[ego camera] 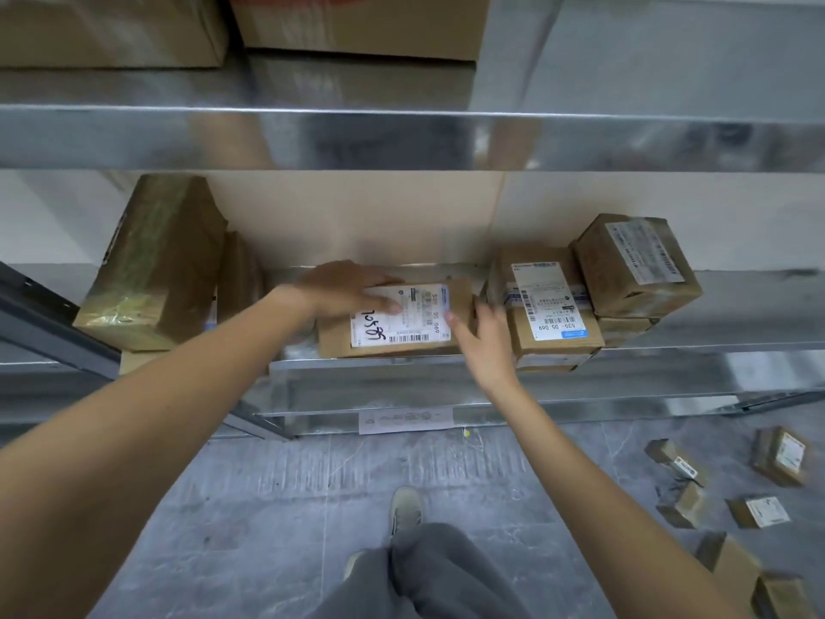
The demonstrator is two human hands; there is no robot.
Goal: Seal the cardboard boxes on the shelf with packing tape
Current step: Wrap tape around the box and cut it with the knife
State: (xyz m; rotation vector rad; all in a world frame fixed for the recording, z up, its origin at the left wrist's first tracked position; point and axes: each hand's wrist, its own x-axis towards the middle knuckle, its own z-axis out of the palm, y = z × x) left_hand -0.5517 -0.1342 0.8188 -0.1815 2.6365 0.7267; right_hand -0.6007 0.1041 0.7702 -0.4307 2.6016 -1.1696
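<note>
both hands (pixel 348 285) (pixel 484 339) flat, fingers straight, on labelled cardboard box (pixel 462 301) on metal shelf (pixel 446 361)

Left hand (pixel 346 288) flat on labelled box (pixel 393 319) on shelf (pixel 446 361); right hand (pixel 484 337) touches box's right edge, apparently.

Even, soft overhead light, no hard shadows. Glare streaks on metal shelf (pixel 402 140). Wide-angle bends edges; top boxes (pixel 357 24) & right hand (pixel 486 337) motion-blurred.
</note>
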